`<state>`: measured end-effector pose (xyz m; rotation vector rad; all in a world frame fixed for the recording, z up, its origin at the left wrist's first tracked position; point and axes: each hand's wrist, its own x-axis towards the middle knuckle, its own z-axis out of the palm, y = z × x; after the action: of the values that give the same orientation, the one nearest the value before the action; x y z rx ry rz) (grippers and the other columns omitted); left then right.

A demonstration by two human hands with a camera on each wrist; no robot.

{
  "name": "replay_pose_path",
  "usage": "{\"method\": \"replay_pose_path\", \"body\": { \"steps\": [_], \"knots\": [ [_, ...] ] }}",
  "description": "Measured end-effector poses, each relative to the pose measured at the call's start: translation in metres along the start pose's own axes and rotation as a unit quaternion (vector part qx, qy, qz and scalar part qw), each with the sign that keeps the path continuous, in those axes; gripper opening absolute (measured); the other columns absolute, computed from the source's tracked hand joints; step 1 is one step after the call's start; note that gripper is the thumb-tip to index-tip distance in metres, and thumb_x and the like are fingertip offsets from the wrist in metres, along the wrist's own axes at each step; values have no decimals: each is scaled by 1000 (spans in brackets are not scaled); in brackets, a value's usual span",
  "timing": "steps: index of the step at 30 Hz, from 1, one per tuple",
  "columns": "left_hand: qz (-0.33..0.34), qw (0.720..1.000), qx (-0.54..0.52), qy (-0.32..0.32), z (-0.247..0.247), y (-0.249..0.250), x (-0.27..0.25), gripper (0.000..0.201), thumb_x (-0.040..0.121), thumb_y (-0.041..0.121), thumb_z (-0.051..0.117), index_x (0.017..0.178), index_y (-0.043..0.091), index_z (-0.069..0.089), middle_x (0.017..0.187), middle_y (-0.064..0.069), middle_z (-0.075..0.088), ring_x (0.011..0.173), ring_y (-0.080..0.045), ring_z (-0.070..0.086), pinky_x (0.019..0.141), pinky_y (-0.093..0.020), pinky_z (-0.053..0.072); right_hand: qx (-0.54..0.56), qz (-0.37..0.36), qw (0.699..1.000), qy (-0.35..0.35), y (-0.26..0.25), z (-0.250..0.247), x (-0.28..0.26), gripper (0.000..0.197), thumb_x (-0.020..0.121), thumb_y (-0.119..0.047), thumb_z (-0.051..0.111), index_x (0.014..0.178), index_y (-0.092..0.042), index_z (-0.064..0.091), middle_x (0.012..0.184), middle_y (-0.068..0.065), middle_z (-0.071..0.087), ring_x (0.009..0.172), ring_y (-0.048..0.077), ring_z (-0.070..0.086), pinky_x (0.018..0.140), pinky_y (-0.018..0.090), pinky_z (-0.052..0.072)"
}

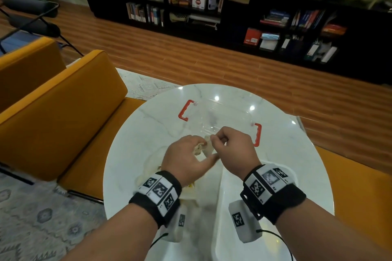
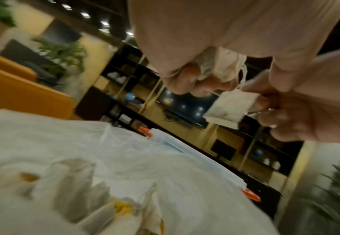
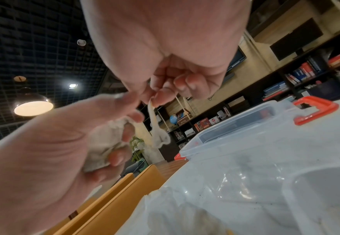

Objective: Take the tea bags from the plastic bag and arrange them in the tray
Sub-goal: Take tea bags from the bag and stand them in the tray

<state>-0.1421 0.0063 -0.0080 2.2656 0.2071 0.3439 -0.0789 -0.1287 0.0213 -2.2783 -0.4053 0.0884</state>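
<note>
Marble table carries my clear tray at 12 o'clock. My left hand clutches bunched tea bags; my right hand pinches one tea bag. Tangled strings could drag extras out.

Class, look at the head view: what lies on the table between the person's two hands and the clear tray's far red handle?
Only the clear tray itself; its floor looks bare up to the far red handle in the head view.
</note>
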Motion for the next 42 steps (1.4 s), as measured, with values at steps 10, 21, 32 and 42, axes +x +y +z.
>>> {"method": "replay_pose_path", "body": {
  "steps": [10, 21, 32, 42],
  "knots": [
    [-18, 994, -101, -27, 13, 17, 16, 10, 83, 26, 71, 73, 23, 74, 76, 9, 71, 78, -6, 65, 79, -31, 52, 124, 29, 992, 11, 25, -28, -6, 6, 91, -29, 58, 87, -30, 62, 92, -9, 62, 74, 1, 51, 72, 17, 40],
    [-30, 971, -152, -184, 6, 33, 33, 7, 79, 22, 80, 84, 21, 75, 82, 7, 72, 80, -3, 66, 77, -17, 48, 274, 26, 947, -165, 66, -49, -10, 27, 74, -44, 65, 91, -24, 72, 99, 0, 73, 107, 16, 64, 107, 45, 39],
    [-57, 979, -112, -158, 45, 40, 24, 7, 84, 26, 75, 81, 20, 73, 76, 6, 71, 73, -4, 64, 70, -19, 49, 183, 22, 974, -130, 105, -52, -20, 11, 84, -31, 71, 87, -21, 73, 88, -2, 71, 86, 8, 60, 83, 22, 45],
    [-196, 936, 180, -228, 114, -6, 21, 29, 90, 41, 57, 80, 13, 57, 85, -3, 62, 91, -25, 61, 73, -25, 44, 176, 227, 958, -21, 184, 14, -24, 11, 89, -18, 63, 81, -26, 62, 76, -3, 65, 61, 15, 58, 62, 31, 51]
  ]
}}
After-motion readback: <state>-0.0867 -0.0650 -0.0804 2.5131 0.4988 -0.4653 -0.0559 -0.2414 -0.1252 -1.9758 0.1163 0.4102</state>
